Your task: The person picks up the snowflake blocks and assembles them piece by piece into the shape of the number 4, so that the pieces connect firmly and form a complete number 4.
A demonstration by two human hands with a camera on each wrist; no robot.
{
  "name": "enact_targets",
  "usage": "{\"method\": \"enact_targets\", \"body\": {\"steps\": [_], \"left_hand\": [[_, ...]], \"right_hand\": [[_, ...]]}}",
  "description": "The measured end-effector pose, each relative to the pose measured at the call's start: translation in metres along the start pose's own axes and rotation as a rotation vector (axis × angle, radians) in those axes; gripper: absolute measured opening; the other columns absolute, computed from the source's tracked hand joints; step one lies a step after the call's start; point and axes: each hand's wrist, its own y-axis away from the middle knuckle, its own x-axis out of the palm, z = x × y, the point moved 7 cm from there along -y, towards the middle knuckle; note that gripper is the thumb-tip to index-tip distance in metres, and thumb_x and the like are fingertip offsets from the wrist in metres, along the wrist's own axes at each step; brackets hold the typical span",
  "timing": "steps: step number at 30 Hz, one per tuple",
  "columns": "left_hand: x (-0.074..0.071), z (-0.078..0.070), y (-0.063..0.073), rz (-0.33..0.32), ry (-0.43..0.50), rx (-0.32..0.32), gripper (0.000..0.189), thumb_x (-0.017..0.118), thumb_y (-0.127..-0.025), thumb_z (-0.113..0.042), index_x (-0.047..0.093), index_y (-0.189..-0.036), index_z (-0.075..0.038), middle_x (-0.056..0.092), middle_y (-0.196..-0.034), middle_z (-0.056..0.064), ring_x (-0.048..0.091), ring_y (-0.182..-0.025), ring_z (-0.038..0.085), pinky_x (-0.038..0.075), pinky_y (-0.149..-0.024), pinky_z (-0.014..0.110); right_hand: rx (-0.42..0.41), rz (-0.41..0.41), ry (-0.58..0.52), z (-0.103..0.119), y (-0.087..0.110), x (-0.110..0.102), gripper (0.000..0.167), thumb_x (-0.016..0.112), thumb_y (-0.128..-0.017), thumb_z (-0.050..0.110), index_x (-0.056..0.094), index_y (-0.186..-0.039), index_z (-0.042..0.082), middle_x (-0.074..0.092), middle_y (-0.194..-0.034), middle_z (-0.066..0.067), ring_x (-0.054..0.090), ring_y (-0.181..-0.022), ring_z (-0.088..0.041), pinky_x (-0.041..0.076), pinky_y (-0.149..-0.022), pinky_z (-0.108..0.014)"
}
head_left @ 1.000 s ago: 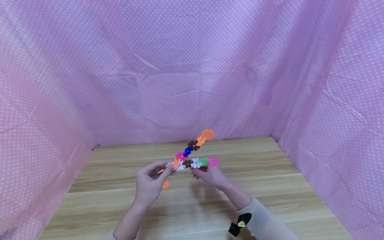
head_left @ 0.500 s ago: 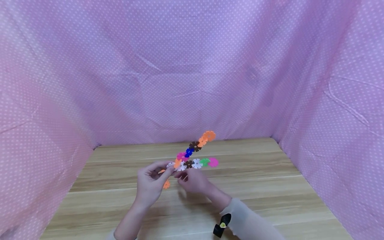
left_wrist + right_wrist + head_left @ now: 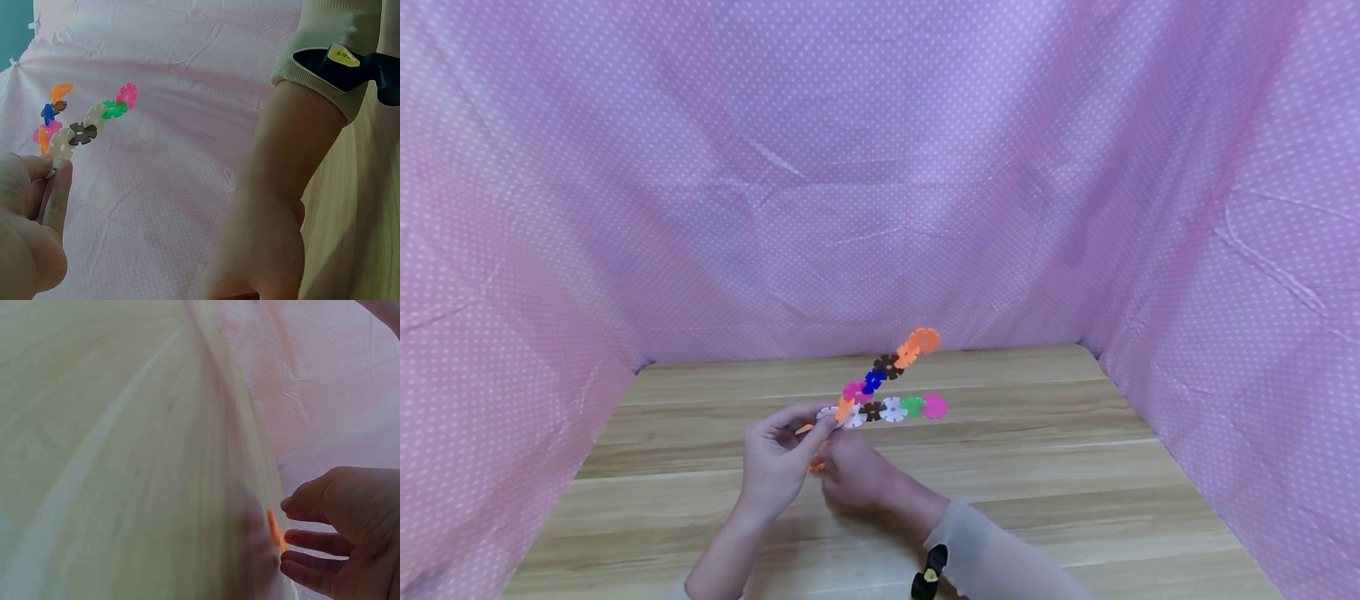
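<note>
Linked notched plastic discs form two branches. The upper branch (image 3: 874,381) runs through pink, blue and brown to orange; the other (image 3: 892,409) has white, brown, green and pink discs. My left hand (image 3: 775,462) pinches the white disc (image 3: 827,414) where they meet, holding the assembly above the table. Below its thumb an orange disc (image 3: 817,467) shows, partly covered by my right hand (image 3: 859,473). In the right wrist view, the right fingers (image 3: 315,542) are extended beside an orange piece (image 3: 275,529); whether they touch it, I cannot tell.
Beneath the hands is a wood-grain table (image 3: 1037,467). Pink dotted cloth (image 3: 880,208) hangs at the back and both sides. A black strap (image 3: 931,571) with a yellow label sits at the right sleeve cuff.
My right hand has moved left along the disc chain, from below the white and green discs to the lower orange disc. The left hand keeps its hold, nearly still.
</note>
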Motion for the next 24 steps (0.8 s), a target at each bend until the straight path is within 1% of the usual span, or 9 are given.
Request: {"method": "enact_targets", "body": {"steps": [3,5,10,13,16,19,24], "left_hand": [[0.0,0.0,0.0,0.003,0.004,0.003,0.012,0.077,-0.087,0.016,0.076,-0.099,0.013,0.081,-0.088,-0.006,0.076,-0.081,0.006,0.064,-0.065,0.017],[0.0,0.0,-0.001,0.007,0.007,0.005,0.012,0.077,-0.087,0.015,0.076,-0.099,0.014,0.081,-0.088,-0.005,0.076,-0.081,0.006,0.064,-0.064,0.017],[0.0,0.001,-0.001,0.028,0.0,0.017,0.012,0.076,-0.089,0.015,0.075,-0.1,0.015,0.081,-0.09,-0.006,0.077,-0.082,0.006,0.065,-0.066,0.018],[0.0,0.002,-0.002,0.042,0.001,0.017,0.012,0.075,-0.089,0.015,0.074,-0.101,0.016,0.081,-0.091,-0.007,0.078,-0.083,0.006,0.067,-0.071,0.02],[0.0,0.004,-0.002,0.052,0.016,0.01,0.013,0.075,-0.09,0.015,0.074,-0.102,0.017,0.081,-0.091,-0.008,0.079,-0.082,0.007,0.068,-0.074,0.022],[0.0,0.005,-0.002,0.054,0.026,0.007,0.013,0.074,-0.09,0.015,0.073,-0.103,0.017,0.081,-0.091,-0.006,0.079,-0.08,0.01,0.068,-0.074,0.024],[0.001,0.004,-0.002,0.045,0.033,0.011,0.013,0.075,-0.09,0.014,0.074,-0.103,0.015,0.081,-0.091,-0.003,0.079,-0.079,0.012,0.069,-0.073,0.026]], "right_hand": [[0.026,0.043,0.048,-0.001,0.001,0.004,0.023,0.077,-0.086,0.003,0.082,-0.107,0.009,0.078,-0.111,0.001,0.066,-0.114,-0.012,0.056,-0.106,-0.026],[0.037,0.055,0.051,-0.002,0.002,0.004,0.02,0.081,-0.087,0.007,0.082,-0.107,0.008,0.079,-0.107,0.001,0.066,-0.112,-0.011,0.057,-0.106,-0.026],[0.053,0.063,0.077,-0.004,0.003,0.003,0.021,0.08,-0.089,0.009,0.082,-0.11,0.008,0.077,-0.1,0.002,0.061,-0.097,-0.007,0.057,-0.095,-0.022],[0.101,0.086,0.058,-0.007,0.005,0.004,0.019,0.079,-0.091,0.008,0.082,-0.109,0.008,0.077,-0.096,0.002,0.059,-0.088,-0.006,0.057,-0.087,-0.018],[0.159,0.112,0.042,-0.01,0.006,0.004,0.013,0.079,-0.093,0.009,0.082,-0.105,0.009,0.076,-0.09,0.004,0.058,-0.082,-0.004,0.056,-0.08,-0.015],[0.193,0.132,0.042,-0.012,0.009,0.003,0.011,0.08,-0.094,0.01,0.083,-0.104,0.009,0.076,-0.091,0.003,0.059,-0.081,-0.003,0.057,-0.078,-0.015],[0.195,0.138,0.06,-0.013,0.013,0.003,0.016,0.08,-0.093,0.01,0.083,-0.109,0.009,0.077,-0.102,0.0,0.062,-0.088,-0.004,0.061,-0.085,-0.017]]}}
